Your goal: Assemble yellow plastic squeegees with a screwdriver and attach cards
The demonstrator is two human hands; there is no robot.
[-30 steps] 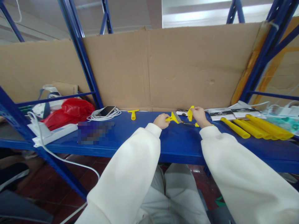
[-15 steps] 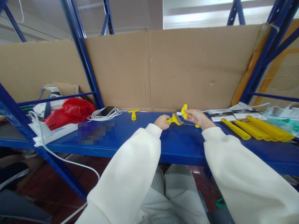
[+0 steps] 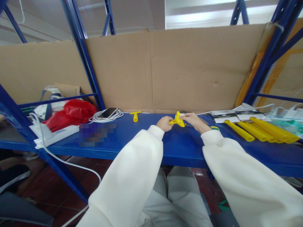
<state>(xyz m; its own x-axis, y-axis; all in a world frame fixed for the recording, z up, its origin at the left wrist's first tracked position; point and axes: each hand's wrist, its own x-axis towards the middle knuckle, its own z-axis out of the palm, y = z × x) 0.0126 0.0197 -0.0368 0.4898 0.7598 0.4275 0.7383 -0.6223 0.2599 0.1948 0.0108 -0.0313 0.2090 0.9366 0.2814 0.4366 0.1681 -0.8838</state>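
My left hand (image 3: 165, 124) is closed round the short handle of a yellow scraper head (image 3: 174, 122) just above the blue shelf. My right hand (image 3: 193, 120) pinches a yellow cover piece (image 3: 180, 118) and holds it against the wide end of the scraper head. The metal blade seen there earlier is covered by the cover piece. Under my right wrist lies a tool with a green and yellow handle (image 3: 215, 128), probably a screwdriver; its shaft is partly hidden by the hand. Another yellow T-shaped scraper head (image 3: 135, 116) lies farther left, near the cardboard.
Several yellow tubes (image 3: 272, 130) lie at the right beside black-and-white packets (image 3: 227, 117). On the left are a phone (image 3: 109, 112) on a coiled white cable (image 3: 94, 118), a white power strip (image 3: 62, 135) and a red bag (image 3: 73, 113). A cardboard wall (image 3: 189, 69) stands behind.
My right hand has moved left, bringing the yellow cover piece onto the scraper head. The green and yellow handle now shows beside my right wrist. My left hand has stayed in place.
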